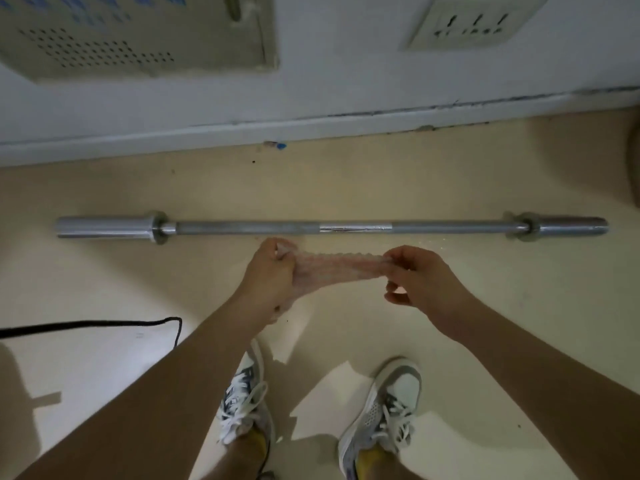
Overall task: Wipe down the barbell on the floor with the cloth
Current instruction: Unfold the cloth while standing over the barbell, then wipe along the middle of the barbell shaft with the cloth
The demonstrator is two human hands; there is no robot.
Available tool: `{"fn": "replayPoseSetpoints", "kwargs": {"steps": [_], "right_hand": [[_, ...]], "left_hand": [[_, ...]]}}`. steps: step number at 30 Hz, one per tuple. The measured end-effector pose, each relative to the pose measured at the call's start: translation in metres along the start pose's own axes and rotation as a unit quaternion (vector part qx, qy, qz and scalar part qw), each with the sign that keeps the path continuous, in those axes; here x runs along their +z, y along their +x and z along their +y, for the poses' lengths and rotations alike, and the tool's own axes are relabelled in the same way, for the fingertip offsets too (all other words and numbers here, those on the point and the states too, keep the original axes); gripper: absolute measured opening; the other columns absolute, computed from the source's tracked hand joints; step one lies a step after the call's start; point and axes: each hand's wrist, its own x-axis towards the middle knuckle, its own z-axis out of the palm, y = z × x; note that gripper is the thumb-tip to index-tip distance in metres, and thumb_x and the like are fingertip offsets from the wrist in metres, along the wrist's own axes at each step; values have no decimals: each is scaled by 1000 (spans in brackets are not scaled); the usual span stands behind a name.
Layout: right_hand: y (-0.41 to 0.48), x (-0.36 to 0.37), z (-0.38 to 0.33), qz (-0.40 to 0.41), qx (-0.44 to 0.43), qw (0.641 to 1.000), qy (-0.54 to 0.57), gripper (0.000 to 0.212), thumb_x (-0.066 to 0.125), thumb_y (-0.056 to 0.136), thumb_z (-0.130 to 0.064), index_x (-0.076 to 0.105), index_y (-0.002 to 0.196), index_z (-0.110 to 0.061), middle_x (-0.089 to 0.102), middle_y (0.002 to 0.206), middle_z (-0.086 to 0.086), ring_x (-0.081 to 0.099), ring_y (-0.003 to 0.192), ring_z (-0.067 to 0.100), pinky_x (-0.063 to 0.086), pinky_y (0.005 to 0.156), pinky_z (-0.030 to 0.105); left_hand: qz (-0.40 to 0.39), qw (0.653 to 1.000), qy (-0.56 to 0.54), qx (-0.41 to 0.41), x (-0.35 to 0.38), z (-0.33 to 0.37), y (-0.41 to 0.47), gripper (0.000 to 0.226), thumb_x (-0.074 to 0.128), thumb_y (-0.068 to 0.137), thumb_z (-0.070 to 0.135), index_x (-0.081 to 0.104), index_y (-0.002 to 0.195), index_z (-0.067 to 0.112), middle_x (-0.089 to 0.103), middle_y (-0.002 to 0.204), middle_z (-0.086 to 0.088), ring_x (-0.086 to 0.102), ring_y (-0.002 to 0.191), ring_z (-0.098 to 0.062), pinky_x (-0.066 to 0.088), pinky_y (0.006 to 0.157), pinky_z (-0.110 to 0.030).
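Barbell [284,227] lies flat on the cream floor [346,188], running 9 to 3 o'clock, parallel to the white wall [346,81] at 12. Pink cloth [332,268] is stretched just nearer than the bar, apart from it. Left hand [273,275] clenches its 9 o'clock end; right hand [419,275] pinches the 3 o'clock end. Black cable [104,323] at 8 o'clock; sneakers [384,410] at 6.

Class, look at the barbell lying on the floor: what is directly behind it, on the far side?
Behind the barbell is a strip of bare floor, then the wall's baseboard. Nothing covers this area; the cloth and hands are held on the near side.
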Motion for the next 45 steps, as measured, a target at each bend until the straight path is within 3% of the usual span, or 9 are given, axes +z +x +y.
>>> {"fn": "replayPoseSetpoints", "kwargs": {"steps": [3, 5, 9, 16, 21, 25, 32, 39, 45], "right_hand": [[12, -6, 13, -13, -10, 1000, -18, 8, 61, 88, -12, 65, 91, -7, 64, 93, 8, 58, 84, 21, 51, 81, 35], [19, -4, 16, -70, 4, 997, 35, 11, 58, 89, -13, 62, 94, -6, 66, 104, 9, 62, 95, 22, 53, 85, 39], [39, 6, 23, -156, 16, 983, 95, 23, 64, 87, -15, 48, 104, -10, 59, 94, 12, 60, 84, 26, 52, 72, 41], [91, -1, 24, -136, -71, 963, -220, 45, 72, 81, -18, 49, 120, -24, 51, 77, -3, 51, 61, 11, 48, 58, 29], [125, 9, 28, -75, -181, 910, -365, 16, 61, 84, -18, 71, 96, -19, 65, 75, -11, 59, 63, 1, 47, 61, 14], [149, 20, 56, -52, -179, 954, -236, 13, 64, 84, -19, 73, 80, -11, 64, 62, -2, 57, 54, 6, 46, 53, 24], [158, 4, 111, 19, -211, 963, -169, 19, 66, 72, -16, 49, 62, -18, 60, 59, 15, 67, 57, 32, 46, 42, 30], [157, -47, 134, 33, -271, 957, -100, 25, 56, 88, -6, 66, 107, -19, 70, 82, -1, 64, 70, 8, 51, 65, 22], [182, -84, 135, 139, -262, 951, -91, 32, 44, 68, -8, 68, 85, -22, 68, 69, 5, 59, 54, 12, 56, 63, 36]], "left_hand": [[-43, 998, -36, -10, 21, -5, -1, 45, 33, 83, -5, 51, 87, 36, 57, 80, -9, 47, 54, -18, 39, 47, -25], [-127, 987, -99, -17, 36, 1, -7, 48, 27, 82, -13, 55, 98, 23, 56, 68, -7, 43, 42, -14, 36, 42, -21], [-211, 970, -120, -21, 65, 7, 10, 43, 34, 82, -15, 68, 92, 9, 68, 72, -5, 59, 58, -16, 50, 54, -26], [-147, 979, 126, 63, 74, -10, 71, 22, 59, 81, 4, 71, 94, 18, 65, 75, 1, 54, 52, -8, 39, 43, -15], [-154, 871, 402, 238, 66, -26, 100, 15, 67, 78, 22, 73, 92, 20, 71, 83, 0, 60, 74, -12, 33, 57, -19], [-62, 871, 403, 274, 69, -37, 114, 18, 61, 80, 23, 73, 93, 18, 72, 97, -6, 64, 92, -23, 42, 72, -25], [-8, 899, 354, 258, 108, -60, 118, 35, 50, 90, 36, 57, 62, 16, 60, 66, -3, 57, 66, -22, 36, 57, -28], [20, 916, 286, 280, 153, -74, 107, 6, 62, 85, 26, 67, 86, 22, 71, 88, 1, 65, 85, -18, 48, 71, -29], [136, 915, 237, 297, 171, -65, 114, 3, 61, 82, 17, 64, 83, 16, 63, 83, -1, 60, 82, -22, 40, 68, -27]]}}
